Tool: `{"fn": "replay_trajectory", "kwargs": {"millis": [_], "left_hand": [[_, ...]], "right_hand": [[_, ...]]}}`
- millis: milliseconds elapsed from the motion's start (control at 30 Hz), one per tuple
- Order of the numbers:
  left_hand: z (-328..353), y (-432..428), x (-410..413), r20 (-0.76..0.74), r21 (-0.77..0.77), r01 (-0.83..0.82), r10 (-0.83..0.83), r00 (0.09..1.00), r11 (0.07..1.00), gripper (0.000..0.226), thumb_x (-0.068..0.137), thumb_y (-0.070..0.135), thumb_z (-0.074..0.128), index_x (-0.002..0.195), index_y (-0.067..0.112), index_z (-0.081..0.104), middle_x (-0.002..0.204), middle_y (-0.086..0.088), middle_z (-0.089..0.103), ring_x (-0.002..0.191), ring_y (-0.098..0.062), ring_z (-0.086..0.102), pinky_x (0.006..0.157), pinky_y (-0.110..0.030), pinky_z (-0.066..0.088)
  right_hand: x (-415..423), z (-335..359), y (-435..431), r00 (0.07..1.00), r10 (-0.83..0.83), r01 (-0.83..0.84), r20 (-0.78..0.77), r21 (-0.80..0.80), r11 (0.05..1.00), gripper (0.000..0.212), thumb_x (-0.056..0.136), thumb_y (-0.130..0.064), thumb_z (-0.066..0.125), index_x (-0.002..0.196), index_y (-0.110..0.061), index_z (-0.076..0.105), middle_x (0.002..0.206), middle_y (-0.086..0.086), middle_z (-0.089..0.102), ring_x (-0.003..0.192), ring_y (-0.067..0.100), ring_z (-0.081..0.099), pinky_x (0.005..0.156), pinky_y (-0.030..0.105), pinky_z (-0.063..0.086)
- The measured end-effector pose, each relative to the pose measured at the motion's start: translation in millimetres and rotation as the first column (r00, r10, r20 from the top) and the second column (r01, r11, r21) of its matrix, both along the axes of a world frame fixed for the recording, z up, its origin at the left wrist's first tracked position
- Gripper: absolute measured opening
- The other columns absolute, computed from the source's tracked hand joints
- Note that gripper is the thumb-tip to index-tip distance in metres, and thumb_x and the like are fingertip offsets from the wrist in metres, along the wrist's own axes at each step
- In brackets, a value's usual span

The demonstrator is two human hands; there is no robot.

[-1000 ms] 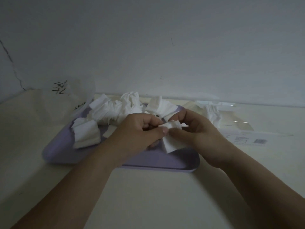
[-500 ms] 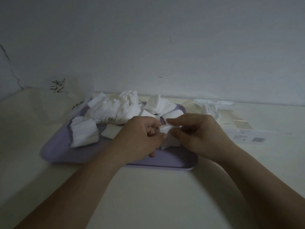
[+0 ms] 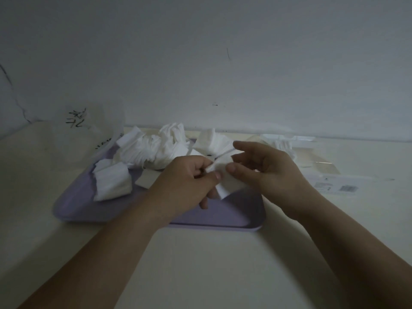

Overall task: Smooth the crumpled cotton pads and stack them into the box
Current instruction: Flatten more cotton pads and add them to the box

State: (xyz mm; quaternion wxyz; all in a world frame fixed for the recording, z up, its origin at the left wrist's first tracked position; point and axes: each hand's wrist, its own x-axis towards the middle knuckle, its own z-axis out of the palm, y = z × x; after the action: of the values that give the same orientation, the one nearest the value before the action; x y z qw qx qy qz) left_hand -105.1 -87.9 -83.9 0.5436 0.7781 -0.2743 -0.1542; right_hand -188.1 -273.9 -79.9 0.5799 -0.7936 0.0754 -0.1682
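A lilac tray (image 3: 234, 217) lies on the pale table and carries a heap of crumpled white cotton pads (image 3: 156, 150) along its far side. One folded pad (image 3: 112, 181) sits apart at the left of the tray. Above the tray's middle, my left hand (image 3: 187, 181) pinches a partly opened white pad (image 3: 227, 181) between thumb and fingers. My right hand (image 3: 265, 170) holds the pad's other side with its thumb on top and its fingers spread behind. A clear plastic box (image 3: 312, 157) with a few white pads inside lies at the back right.
A translucent plastic bag (image 3: 89, 134) with black writing stands at the back left, touching the tray's corner. A barcode label (image 3: 347, 188) shows on the flat clear packaging right of the tray. The wall rises directly behind the table.
The pad has been pulled wider between my hands. My right hand's fingers have lifted and spread, and both hands have shifted slightly.
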Motion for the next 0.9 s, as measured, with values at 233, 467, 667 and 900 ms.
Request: {"fn": "replay_trajectory", "kwargs": {"millis": [233, 467, 667, 900], "left_hand": [[8, 3, 1, -0.235, -0.154, -0.006, -0.031, 0.972, 0.988, 0.024, 0.107, 0.020, 0.054, 0.091, 0.009, 0.069, 0.073, -0.010, 0.070, 0.051, -0.018, 0.056, 0.041, -0.025, 0.035], [-6, 21, 30, 0.370, 0.148, -0.358, 0.284, 0.884, 0.922, 0.013, 0.093, 0.039, 0.067, 0.089, 0.026, 0.069, 0.068, 0.008, 0.070, 0.065, -0.011, 0.067, 0.062, -0.029, 0.052], [-17, 16, 31, 0.283, 0.259, -0.240, 0.164, 0.945, 0.936, 0.029, 0.086, 0.053, 0.075, 0.100, 0.028, 0.071, 0.090, 0.013, 0.072, 0.083, 0.001, 0.065, 0.068, -0.021, 0.046], [-12, 18, 25, 0.443, 0.230, -0.208, 0.088, 0.892, 0.951, 0.012, 0.089, 0.039, 0.077, 0.091, 0.031, 0.068, 0.091, 0.014, 0.064, 0.080, 0.000, 0.060, 0.068, -0.016, 0.044]], "right_hand": [[1, -8, 5, 0.990, 0.141, -0.131, -0.024, 0.258, 0.957, 0.016, 0.088, -0.009, 0.079, 0.098, 0.003, 0.075, 0.097, 0.027, 0.075, 0.086, 0.026, 0.069, 0.086, 0.037, 0.060], [3, -6, 2, 0.996, 0.047, -0.018, -0.070, 0.371, 0.928, 0.007, 0.092, -0.004, 0.072, 0.090, 0.002, 0.074, 0.077, 0.012, 0.067, 0.071, 0.022, 0.063, 0.067, 0.034, 0.056], [3, -9, 7, 0.999, -0.014, 0.030, -0.043, 0.396, 0.918, 0.015, 0.096, -0.006, 0.070, 0.104, 0.006, 0.072, 0.095, 0.021, 0.075, 0.082, 0.025, 0.072, 0.076, 0.034, 0.063], [3, -13, 11, 0.998, -0.054, 0.065, -0.043, 0.325, 0.943, 0.017, 0.098, -0.010, 0.068, 0.111, 0.002, 0.065, 0.096, 0.018, 0.079, 0.084, 0.031, 0.079, 0.079, 0.042, 0.065]]}}
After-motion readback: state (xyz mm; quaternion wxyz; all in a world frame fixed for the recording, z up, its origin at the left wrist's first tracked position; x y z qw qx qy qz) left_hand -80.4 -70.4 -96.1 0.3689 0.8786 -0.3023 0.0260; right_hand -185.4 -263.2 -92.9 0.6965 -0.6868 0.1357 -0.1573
